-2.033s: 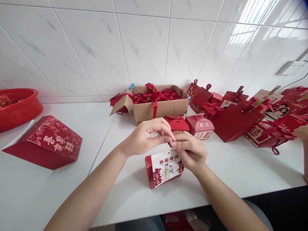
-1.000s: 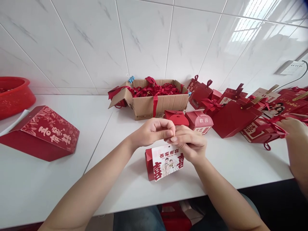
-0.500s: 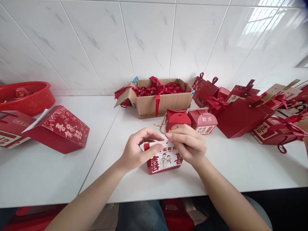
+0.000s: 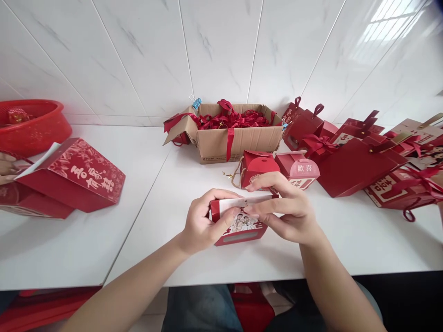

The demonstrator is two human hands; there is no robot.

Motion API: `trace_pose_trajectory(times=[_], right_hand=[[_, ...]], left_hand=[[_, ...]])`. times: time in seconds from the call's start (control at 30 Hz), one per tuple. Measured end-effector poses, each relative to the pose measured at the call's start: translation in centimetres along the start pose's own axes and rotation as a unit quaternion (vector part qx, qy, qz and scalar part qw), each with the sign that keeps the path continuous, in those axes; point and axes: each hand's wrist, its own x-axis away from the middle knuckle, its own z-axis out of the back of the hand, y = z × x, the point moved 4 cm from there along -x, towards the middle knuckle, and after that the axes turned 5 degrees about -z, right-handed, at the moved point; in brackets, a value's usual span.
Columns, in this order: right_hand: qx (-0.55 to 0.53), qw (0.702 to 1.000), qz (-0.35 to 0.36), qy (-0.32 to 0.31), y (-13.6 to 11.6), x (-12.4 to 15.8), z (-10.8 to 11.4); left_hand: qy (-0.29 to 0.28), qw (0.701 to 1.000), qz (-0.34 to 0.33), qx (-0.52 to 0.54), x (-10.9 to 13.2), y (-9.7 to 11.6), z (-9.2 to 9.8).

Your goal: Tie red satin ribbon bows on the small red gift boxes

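Head view: the person works near the front edge of the white counter (image 4: 339, 240), right of the seam that crosses it. The task's thing, a small red box (image 4: 242, 223) with a white picture panel, stands there between both hands. The left hand (image 4: 204, 223) is closed around its left side, thumb flat on the panel, fingers behind the top edge. The right hand (image 4: 292, 212) is loosely spread, one finger lifted, other fingertips on the panel; whether they pinch the tiny dark-red bit there I cannot tell.

Writing: the hands cover most of the panel's lettering. Behind, toward the counter's back edge, the pink box (image 4: 300, 168) reads 歡喜. It touches or nearly touches a bright-red box (image 4: 254, 163) with a gold cord. A ribbon-filled cardboard carton (image 4: 214, 143) bears small print, too fine to read. Left of the seam, the large red box (image 4: 92, 170) reads 吾家有囍.

A second ago both hands pinched together above the panel, where 吾家有喜 and "best wishes for you" showed; now they are down on it, and a red strip with a grey window shows beneath. A co-worker's hand (image 4: 5, 167) has appeared at the far left, near the red basin (image 4: 38, 138).
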Motion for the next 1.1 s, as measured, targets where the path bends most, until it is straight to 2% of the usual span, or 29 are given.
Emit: trace_pose_trajectory(times=[0.87,0.97,1.1], right_hand=[[-0.028,0.998,-0.05,0.001,-0.05,0.28,-0.7],[-0.036,0.997,-0.059,0.024,0.1,0.3,-0.78],[-0.078,0.988,-0.111,0.069,0.38,0.44,-0.8]], left_hand=[[-0.016,0.999,-0.03,0.0,0.14,0.08,0.11],[-0.018,1.0,-0.018,0.016,0.16,0.05,0.08],[-0.021,0.998,-0.001,0.055,0.06,0.36,-0.04]])
